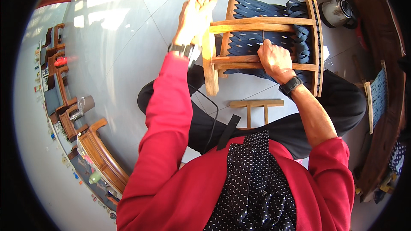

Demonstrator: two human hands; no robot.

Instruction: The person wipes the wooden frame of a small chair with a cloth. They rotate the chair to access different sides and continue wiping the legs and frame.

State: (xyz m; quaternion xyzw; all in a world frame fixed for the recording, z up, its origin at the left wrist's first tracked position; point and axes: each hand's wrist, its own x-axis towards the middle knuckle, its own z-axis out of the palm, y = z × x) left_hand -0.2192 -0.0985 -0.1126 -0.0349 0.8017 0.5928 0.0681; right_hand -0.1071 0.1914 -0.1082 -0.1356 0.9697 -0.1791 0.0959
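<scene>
A small wooden stool frame (211,70) with crossed legs lies on its side before me, its dark blue strap weave (247,43) stretched between two rails. My right hand (275,58) is closed around a thin metal rod tool (263,34), whose shaft points away from me over a wooden slat. My left hand (200,4), lit brightly, is at the frame's far left end with its fingers bent; whether it grips the wood or something else is not clear. A loose coil of blue strap (301,43) hangs near the right rail.
A wooden piece with two bars (257,103) lies between my legs. An electric kettle (337,12) stands at the upper right. Another woven stool (378,98) is at the right, beside a dark wooden edge (382,128). Wooden furniture (102,154) lines the left.
</scene>
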